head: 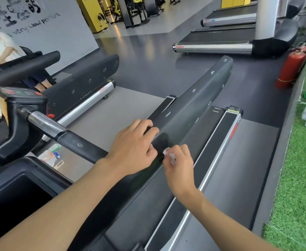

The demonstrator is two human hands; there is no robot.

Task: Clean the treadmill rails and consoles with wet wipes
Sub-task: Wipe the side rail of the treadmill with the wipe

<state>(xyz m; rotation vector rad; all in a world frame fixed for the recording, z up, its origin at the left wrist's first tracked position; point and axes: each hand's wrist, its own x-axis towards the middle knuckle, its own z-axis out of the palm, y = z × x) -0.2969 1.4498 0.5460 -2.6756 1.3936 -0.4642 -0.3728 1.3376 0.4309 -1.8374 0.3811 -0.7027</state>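
A long dark grey treadmill rail (193,98) runs from the lower middle up to the right. My left hand (132,147) grips the rail's left edge, fingers curled over it. Just to its right, my right hand (179,165) pinches a small crumpled white wet wipe (170,155) and presses it against the rail. A darker wet patch (162,140) shows on the rail between the two hands. The console (20,93) with red and green buttons stands at the left, above a black and chrome handlebar (58,131).
A wipes packet (51,154) lies on the floor at the left. The treadmill deck (226,160) lies under the rail. A red fire extinguisher (291,67) stands by the green artificial turf (300,178) at right. Other treadmills are behind, and a person stands at the far left.
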